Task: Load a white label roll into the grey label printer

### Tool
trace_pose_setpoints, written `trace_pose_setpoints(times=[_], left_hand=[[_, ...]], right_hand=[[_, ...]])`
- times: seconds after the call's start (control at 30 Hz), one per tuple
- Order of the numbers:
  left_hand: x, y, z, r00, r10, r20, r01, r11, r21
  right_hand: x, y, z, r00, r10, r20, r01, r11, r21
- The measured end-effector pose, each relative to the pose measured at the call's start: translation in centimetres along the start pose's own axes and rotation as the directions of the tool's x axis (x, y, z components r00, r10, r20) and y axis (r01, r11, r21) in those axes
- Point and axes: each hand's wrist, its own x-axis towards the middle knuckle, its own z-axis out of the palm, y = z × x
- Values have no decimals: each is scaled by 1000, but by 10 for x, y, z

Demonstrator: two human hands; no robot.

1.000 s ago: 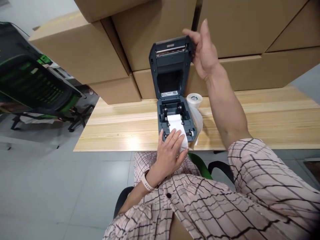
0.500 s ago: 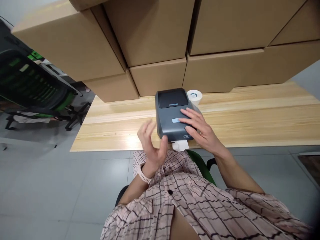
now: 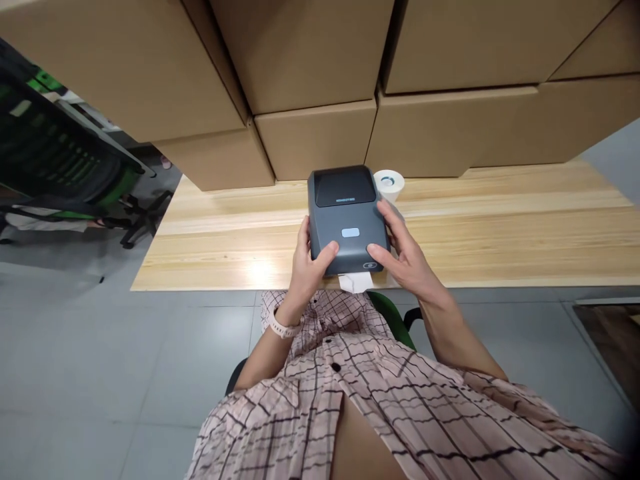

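A dark grey label printer point(image 3: 345, 223) with a glossy black lid and a light blue button sits near the table's front edge. White paper point(image 3: 356, 283) sticks out of its front. My left hand point(image 3: 311, 261) grips the printer's left side, thumb on the top near the front corner. On the right side my right hand point(image 3: 407, 257) grips it, thumb on top at the front right and fingers along the side. Behind the printer's right rear corner stands a white roll point(image 3: 389, 183), partly hidden.
Large cardboard boxes point(image 3: 315, 140) are stacked along the back of the wooden table point(image 3: 500, 233). A black and green office chair point(image 3: 65, 140) stands on the floor at the left. A dark brown panel point(image 3: 613, 340) lies at the lower right.
My left hand has come in from beside the printer and closed on its left side. My right hand has moved from the printer's top to its right side. The view has shifted slightly.
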Motion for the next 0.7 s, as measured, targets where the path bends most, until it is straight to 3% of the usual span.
trace_pose_setpoints(times=[0.13,0.17,0.23,0.3,0.37,0.43,0.57,0.7], left_hand=[[-48,-6,6,962,-37,-269,40,999,7],[-59,-7,7,963,-81,-257,77,997,-23],[-73,-6,12,977,-204,-64,199,976,-84],[-73,-3,18,926,-331,182,361,918,-167],[-64,1,23,862,-405,304,482,840,-249],[-56,5,27,860,-414,299,496,815,-300],[-53,9,27,918,-322,232,382,876,-296],[-55,7,27,920,-315,231,375,881,-290]], right_hand=[[-1,-2,5,997,-51,-60,49,998,-35],[-1,-4,7,995,-72,-75,67,995,-68],[-1,-7,11,986,-131,-99,116,982,-149],[1,-11,13,973,-204,-105,175,956,-237],[4,-14,14,957,-273,-98,230,919,-321],[7,-18,12,947,-312,-72,261,883,-390],[10,-25,3,951,-309,24,282,830,-482],[15,-29,-1,947,-312,70,299,785,-542]])
